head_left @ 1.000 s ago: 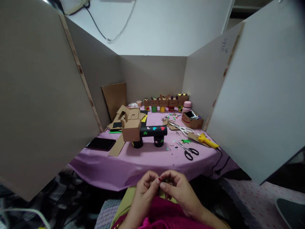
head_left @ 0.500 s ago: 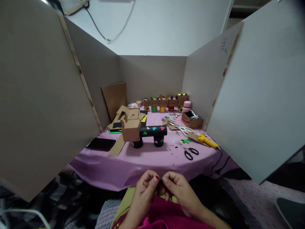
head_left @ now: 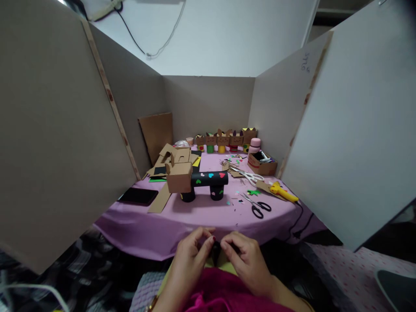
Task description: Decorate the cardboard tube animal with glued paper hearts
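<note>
My left hand [head_left: 191, 253] and my right hand [head_left: 245, 255] meet over my lap, just below the table's front edge. Both pinch a small black piece [head_left: 216, 251] between thumb and fingers; what it is I cannot make out. On the purple tablecloth [head_left: 201, 216] ahead stands a craft animal: a cardboard box head [head_left: 178, 177] on a black tube body [head_left: 209, 177] dotted with coloured hearts, on two black tube legs.
Black scissors [head_left: 258, 206], white scissors [head_left: 251, 176] and a yellow glue gun [head_left: 282, 191] lie at right. A phone [head_left: 138, 196] and cardboard pieces [head_left: 172, 156] are at left. A row of small cardboard figures [head_left: 222, 141] lines the back. Grey partition boards [head_left: 58, 130] wall the table.
Both hands have drifted slightly left and forward toward the table edge, still pinched together; the small black piece between them shows more now.
</note>
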Demonstrator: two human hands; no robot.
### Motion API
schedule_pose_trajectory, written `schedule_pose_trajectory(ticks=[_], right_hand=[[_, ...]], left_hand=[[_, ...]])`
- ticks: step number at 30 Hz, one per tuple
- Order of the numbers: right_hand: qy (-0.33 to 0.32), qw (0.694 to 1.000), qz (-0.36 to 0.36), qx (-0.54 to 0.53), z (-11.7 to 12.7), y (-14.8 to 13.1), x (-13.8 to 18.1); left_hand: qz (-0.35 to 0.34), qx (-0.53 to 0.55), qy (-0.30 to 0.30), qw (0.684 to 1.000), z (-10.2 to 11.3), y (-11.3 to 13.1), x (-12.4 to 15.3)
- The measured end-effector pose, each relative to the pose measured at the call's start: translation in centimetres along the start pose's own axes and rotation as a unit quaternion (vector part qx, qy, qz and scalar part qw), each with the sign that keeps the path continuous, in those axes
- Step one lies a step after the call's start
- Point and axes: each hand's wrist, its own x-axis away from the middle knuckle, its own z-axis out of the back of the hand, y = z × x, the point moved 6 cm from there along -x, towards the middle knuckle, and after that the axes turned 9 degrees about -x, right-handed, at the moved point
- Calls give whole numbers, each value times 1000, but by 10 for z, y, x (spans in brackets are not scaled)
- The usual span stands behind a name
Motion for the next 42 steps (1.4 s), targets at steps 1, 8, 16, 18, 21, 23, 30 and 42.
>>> schedule_pose_trajectory(ticks=[1, 8, 16, 18, 21, 23, 30, 42], right_hand=[[-7, 1000, 16, 11, -1, -2, 0], [-28, 999, 34, 22, -7, -5, 1], [-20, 988, -78, -129, -10, 4, 4], [-20, 977, -114, -178, -13, 10, 5], [-21, 959, -154, -236, -17, 17, 8], [-22, 948, -175, -263, -20, 20, 9], [-56, 923, -190, -329, -34, 22, 14], [-31, 879, -207, -429, -33, 22, 6]], left_hand=[[14, 10, -14, 1000, -2, 0, 0], [59, 106, -38, 992, -14, -1, 1], [94, 166, -33, 981, -25, -8, 5], [101, 165, -22, 981, -25, -9, 6], [112, 170, -6, 979, -26, -10, 7], [118, 187, 11, 975, -26, -11, 8], [135, 223, 92, 961, -20, -12, 10], [120, 220, 0, 968, -33, -9, 5]])
